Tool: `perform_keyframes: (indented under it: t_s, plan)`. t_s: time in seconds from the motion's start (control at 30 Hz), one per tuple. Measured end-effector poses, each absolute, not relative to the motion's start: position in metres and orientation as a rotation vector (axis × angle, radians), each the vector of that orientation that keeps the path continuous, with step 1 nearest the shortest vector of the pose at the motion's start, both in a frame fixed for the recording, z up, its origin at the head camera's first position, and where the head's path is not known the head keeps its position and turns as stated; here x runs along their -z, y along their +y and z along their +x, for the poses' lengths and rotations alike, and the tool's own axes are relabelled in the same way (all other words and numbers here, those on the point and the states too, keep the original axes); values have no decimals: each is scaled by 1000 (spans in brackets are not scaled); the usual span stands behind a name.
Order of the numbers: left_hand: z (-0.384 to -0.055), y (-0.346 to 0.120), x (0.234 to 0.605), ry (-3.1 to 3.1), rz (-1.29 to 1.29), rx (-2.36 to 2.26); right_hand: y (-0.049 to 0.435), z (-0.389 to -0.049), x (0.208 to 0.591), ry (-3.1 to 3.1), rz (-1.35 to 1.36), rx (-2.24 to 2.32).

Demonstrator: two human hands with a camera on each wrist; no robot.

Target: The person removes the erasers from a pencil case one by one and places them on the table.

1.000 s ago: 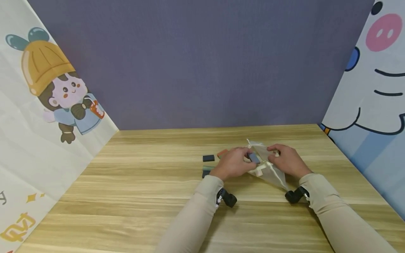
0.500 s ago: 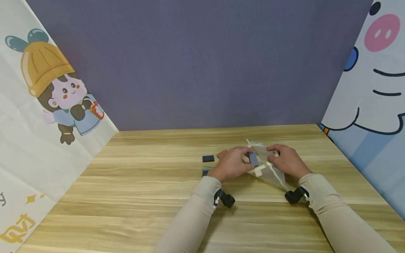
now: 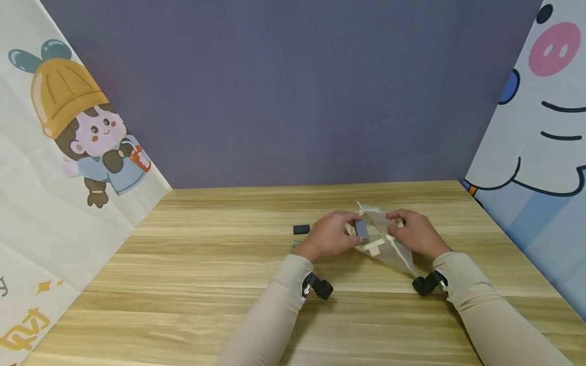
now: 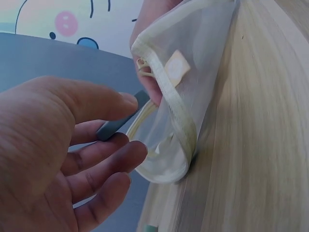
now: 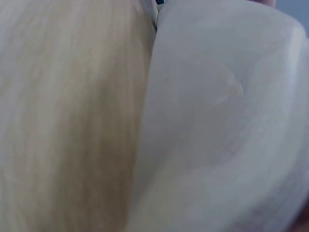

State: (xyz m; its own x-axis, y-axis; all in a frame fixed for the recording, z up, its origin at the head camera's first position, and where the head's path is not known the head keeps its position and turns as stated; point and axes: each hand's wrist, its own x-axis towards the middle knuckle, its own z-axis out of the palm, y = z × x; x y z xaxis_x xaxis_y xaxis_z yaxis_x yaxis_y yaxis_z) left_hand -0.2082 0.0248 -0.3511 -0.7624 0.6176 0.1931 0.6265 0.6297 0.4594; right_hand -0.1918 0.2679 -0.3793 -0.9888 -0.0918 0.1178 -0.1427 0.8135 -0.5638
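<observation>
My left hand (image 3: 331,234) pinches a small grey-blue block (image 3: 361,231) between thumb and fingers at the mouth of a whitish mesh bag (image 3: 393,251). In the left wrist view the thumb lies over the block (image 4: 110,129), and the lower fingers are loosely bent beside the bag's pale rim (image 4: 171,96). My right hand (image 3: 416,231) grips the bag's far right edge and props its mouth apart. A pale orange patch (image 4: 177,66) shows on the bag. The right wrist view is filled mostly by blurred mesh (image 5: 212,121), so the right fingertips are hidden there.
Left of my left hand a dark block (image 3: 301,229) lies on the wooden table (image 3: 183,284). Below it a bit of a green piece (image 3: 296,244) peeks out beside the wrist. A dark grey panel (image 3: 293,91) stands behind, with printed cloths at both sides.
My left hand has shifted left, and the block in it has turned and moved left too. It now covers an orange block and a dark one seen earlier. The right hand has stayed put.
</observation>
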Motion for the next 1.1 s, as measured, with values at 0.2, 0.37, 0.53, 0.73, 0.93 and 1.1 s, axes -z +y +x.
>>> perform_keyframes:
  t_s: [0.2,0.37,0.53,0.73,0.93,1.1]
  plan:
    - [-209,18,350,-2825,-1086,845,267,-191,379,-2912,191,-928]
    - [-211,12,351,-2827,-1069,893,268,-192,378,-2915,195,-926]
    - [-212,4,352,-2871,-1017,958,267,-192,377,-2914,199,-933]
    - [-213,-4,351,-2892,-1007,804,267,-193,377,-2909,210,-921]
    - [-214,-10,352,-2899,-1056,768,268,-192,378,-2917,203,-941]
    - [-214,-15,352,-2923,-1067,765,269,-191,380,-2920,205,-953]
